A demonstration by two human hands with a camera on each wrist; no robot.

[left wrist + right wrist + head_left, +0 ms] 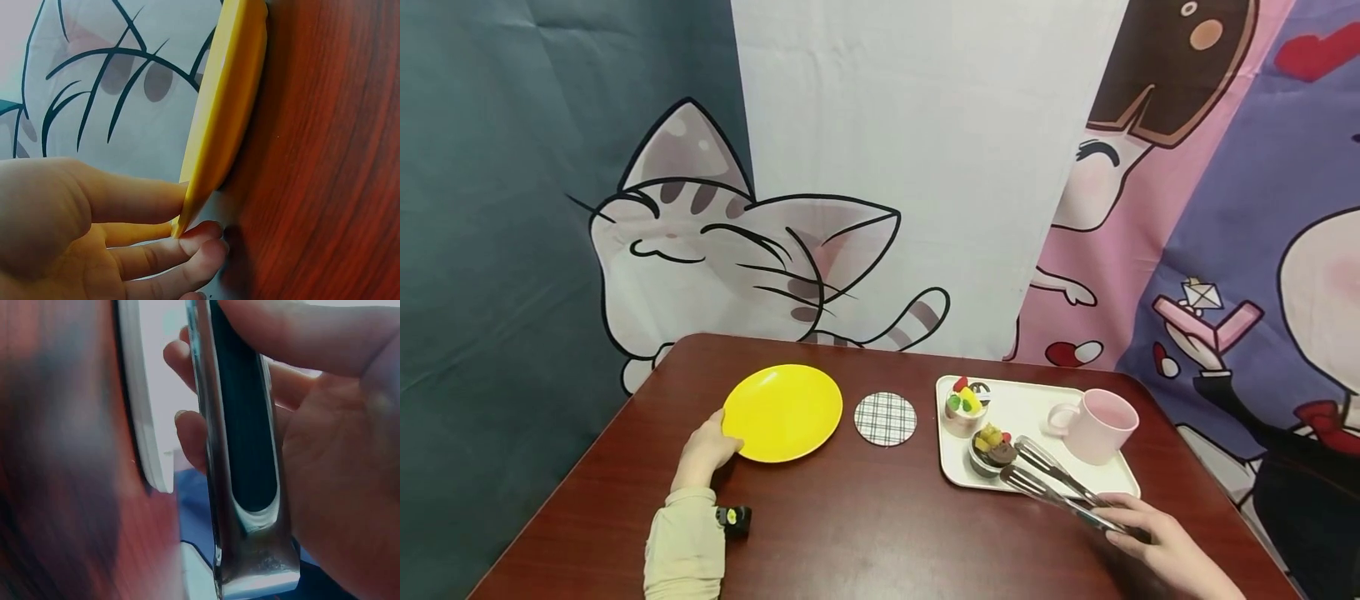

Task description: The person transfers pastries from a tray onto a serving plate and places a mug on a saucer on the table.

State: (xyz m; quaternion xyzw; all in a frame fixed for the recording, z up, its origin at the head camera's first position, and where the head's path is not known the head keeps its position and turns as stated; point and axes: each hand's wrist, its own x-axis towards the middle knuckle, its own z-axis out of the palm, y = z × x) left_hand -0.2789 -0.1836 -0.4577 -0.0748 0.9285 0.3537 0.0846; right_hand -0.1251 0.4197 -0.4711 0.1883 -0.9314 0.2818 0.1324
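Note:
At the left, my left hand [706, 450] pinches the near left rim of a yellow plate [782, 412], thumb on top and fingers beneath, as the left wrist view shows. My right hand [1157, 537] grips metal tongs [1060, 483] by their handles, and a dark inlay shows on the handle in the right wrist view. The tongs' two parted tips reach over the near edge of a white tray [1022, 400], right beside a small cup dessert topped with chocolate and yellow fruit [991, 454]. Behind it stands another cup dessert with strawberry and green leaves [965, 407].
A pink mug [1099, 425] stands on the tray's right side. Between plate and tray lies a round checked coaster [885, 419]. All rest on a reddish-brown table [850, 517], with a printed cartoon curtain [925, 167] behind its far edge.

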